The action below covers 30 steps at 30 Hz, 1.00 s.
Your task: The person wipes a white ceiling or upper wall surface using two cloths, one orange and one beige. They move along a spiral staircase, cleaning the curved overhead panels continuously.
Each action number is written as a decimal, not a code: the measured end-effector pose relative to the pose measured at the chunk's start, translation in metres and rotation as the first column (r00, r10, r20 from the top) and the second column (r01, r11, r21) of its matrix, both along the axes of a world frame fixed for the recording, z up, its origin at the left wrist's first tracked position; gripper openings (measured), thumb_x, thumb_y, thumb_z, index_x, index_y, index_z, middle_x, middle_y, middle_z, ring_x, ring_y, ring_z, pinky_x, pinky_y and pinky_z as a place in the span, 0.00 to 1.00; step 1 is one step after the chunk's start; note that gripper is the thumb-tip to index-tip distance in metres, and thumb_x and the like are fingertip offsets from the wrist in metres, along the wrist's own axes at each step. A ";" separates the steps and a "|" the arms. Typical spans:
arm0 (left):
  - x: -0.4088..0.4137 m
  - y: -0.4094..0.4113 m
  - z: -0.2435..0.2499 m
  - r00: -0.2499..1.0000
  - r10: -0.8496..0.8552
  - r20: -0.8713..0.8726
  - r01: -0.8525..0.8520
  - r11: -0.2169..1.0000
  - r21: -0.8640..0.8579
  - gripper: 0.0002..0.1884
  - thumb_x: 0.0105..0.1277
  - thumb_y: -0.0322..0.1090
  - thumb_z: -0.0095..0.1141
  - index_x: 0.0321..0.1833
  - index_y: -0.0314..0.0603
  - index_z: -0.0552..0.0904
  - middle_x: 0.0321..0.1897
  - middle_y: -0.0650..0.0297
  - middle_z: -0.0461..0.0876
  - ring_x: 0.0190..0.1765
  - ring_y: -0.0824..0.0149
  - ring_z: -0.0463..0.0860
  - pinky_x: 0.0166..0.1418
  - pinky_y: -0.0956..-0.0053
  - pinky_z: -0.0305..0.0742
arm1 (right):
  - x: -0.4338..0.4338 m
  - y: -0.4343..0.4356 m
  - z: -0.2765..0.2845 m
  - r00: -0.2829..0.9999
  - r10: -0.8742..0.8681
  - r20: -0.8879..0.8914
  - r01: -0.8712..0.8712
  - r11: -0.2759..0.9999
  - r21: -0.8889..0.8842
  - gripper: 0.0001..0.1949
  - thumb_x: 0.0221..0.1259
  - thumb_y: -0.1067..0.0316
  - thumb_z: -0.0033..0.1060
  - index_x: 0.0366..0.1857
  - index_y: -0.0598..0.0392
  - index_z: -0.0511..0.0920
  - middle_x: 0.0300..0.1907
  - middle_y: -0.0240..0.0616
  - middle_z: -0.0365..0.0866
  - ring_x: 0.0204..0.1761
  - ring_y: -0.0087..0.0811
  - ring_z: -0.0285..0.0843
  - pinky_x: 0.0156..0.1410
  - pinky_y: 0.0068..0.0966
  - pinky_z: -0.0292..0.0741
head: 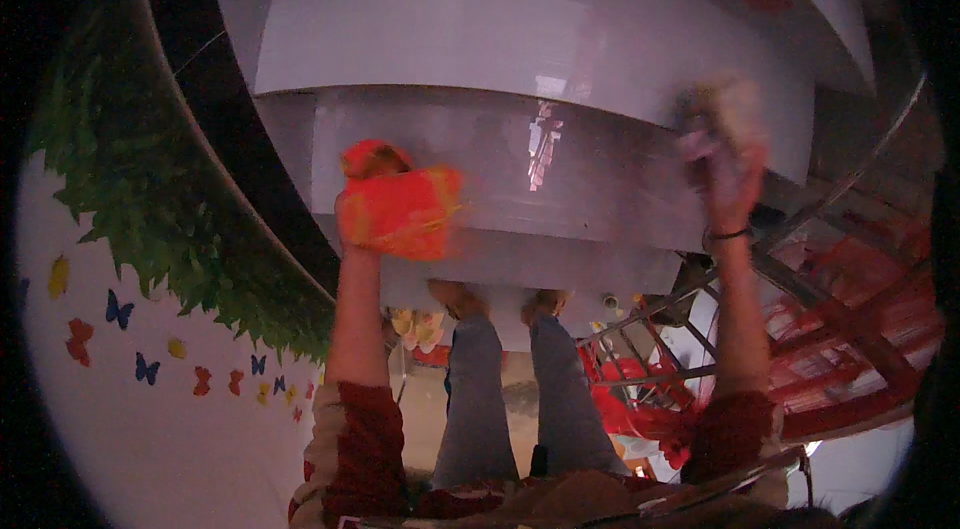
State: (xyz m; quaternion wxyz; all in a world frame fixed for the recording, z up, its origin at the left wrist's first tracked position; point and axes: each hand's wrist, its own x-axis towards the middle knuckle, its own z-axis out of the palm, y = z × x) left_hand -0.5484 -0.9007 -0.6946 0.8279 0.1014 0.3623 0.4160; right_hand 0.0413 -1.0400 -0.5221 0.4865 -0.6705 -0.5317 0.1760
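My left hand (384,162) is partly covered by a bright orange-red item (405,214) with yellowish edges, gripped over the pale steps. It looks like a folded cloth or a soft packet; blur hides which. On the other side, my right hand (729,180), with a dark band at the wrist, is closed around a blurred tan and dark object (727,105) whose kind cannot be made out. That hand is over the right part of a step. Before me rise smooth, pale stair steps (450,34), with a bright reflection on the glossy surface.
My feet (457,298) stand on a lower step, below grey trousers (476,394). A metal stair railing (817,296) runs along the right. On the left is a wall (172,439) with painted grass and butterflies, edged by a dark skirting band (232,109). Red items (630,386) show beyond the railing.
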 end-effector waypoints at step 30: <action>0.083 0.000 0.049 0.955 0.296 -0.014 -0.275 0.867 -0.415 0.22 0.78 0.49 0.46 0.67 0.44 0.75 0.62 0.56 0.79 0.61 0.53 0.80 0.66 0.56 0.74 | -0.236 0.066 -0.004 0.862 0.451 0.234 -0.396 0.885 -0.245 0.20 0.56 0.68 0.71 0.55 0.54 0.82 0.60 0.41 0.81 0.62 0.41 0.77 0.67 0.41 0.72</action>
